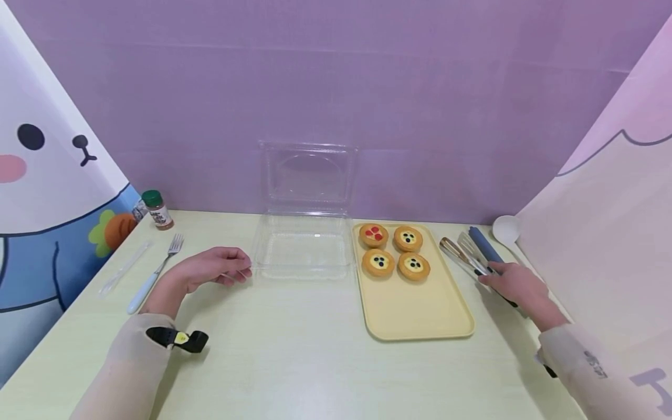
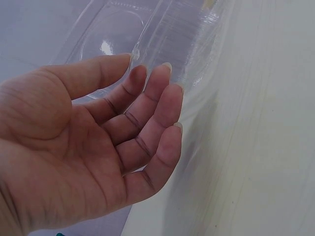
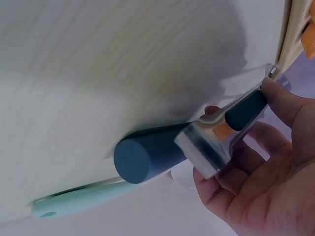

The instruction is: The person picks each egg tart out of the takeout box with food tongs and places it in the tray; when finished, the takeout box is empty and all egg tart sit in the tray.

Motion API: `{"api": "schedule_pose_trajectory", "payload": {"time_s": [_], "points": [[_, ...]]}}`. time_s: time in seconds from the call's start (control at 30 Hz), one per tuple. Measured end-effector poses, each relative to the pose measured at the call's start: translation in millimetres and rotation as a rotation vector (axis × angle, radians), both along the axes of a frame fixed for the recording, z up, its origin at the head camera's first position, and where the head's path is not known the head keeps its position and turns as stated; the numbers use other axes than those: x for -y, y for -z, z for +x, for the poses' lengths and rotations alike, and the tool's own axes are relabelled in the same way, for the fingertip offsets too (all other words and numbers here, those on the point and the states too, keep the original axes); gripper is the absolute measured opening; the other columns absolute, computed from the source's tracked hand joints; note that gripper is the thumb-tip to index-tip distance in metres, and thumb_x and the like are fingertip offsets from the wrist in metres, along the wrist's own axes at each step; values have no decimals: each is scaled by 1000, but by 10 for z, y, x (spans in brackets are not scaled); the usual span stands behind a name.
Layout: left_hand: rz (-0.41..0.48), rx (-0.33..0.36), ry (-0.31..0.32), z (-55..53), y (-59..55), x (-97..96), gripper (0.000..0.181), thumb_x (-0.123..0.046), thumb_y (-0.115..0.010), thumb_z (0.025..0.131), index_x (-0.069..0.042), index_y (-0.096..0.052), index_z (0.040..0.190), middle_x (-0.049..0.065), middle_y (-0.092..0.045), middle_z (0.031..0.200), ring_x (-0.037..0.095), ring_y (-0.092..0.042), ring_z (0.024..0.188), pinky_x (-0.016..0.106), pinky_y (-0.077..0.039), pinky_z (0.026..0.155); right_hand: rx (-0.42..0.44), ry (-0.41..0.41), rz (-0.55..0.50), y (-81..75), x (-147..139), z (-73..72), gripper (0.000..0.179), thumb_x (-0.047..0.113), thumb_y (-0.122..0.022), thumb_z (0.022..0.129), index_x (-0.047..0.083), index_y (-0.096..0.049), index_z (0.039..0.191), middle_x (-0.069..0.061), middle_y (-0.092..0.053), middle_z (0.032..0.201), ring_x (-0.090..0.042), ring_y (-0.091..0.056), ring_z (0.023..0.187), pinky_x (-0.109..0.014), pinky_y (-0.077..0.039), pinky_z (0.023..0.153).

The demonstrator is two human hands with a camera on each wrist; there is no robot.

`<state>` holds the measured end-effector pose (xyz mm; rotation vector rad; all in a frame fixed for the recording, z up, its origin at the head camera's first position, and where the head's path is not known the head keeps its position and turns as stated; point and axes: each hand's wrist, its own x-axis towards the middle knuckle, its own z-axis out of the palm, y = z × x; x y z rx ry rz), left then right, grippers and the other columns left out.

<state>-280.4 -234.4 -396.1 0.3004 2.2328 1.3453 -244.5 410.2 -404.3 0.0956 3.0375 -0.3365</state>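
Note:
My right hand (image 1: 520,286) holds a pair of metal tongs (image 1: 458,251) with dark grips, pinched between thumb and fingers. In the right wrist view the tongs' end (image 3: 204,152) points toward the camera. Their tips lie beside the yellow tray (image 1: 420,315). Several egg tarts stand on that tray, one a red-topped tart (image 1: 374,235), the others with dark berries, such as the nearest tart (image 1: 413,266). My left hand (image 1: 212,268) hovers with loosely bent fingers and holds nothing, by the left edge of a clear plastic box (image 1: 304,248) whose lid (image 1: 310,175) stands raised.
Right of the tongs lie a blue cylindrical rod (image 1: 485,244) and a white spoon (image 1: 506,230) with a mint handle (image 3: 83,199). At the left are a fork (image 1: 157,274), a wrapped clear plastic utensil (image 1: 125,268) and a green-capped jar (image 1: 157,210). A purple backdrop rises behind the table.

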Motion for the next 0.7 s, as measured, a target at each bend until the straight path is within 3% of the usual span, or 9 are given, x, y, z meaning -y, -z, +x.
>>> {"api": "schedule_pose_trajectory", "payload": {"time_s": [0.7], "points": [[12,-1,3,0,0,1,32,-28,-55,103,0,-57,117,11,-66,111,23,-65,103,36,-53,88,52,50,58,-33,93,25,70,48,-59,93,3,-48,145,-40,-48,136,-57,-58,109,-44,-43,57]]}}
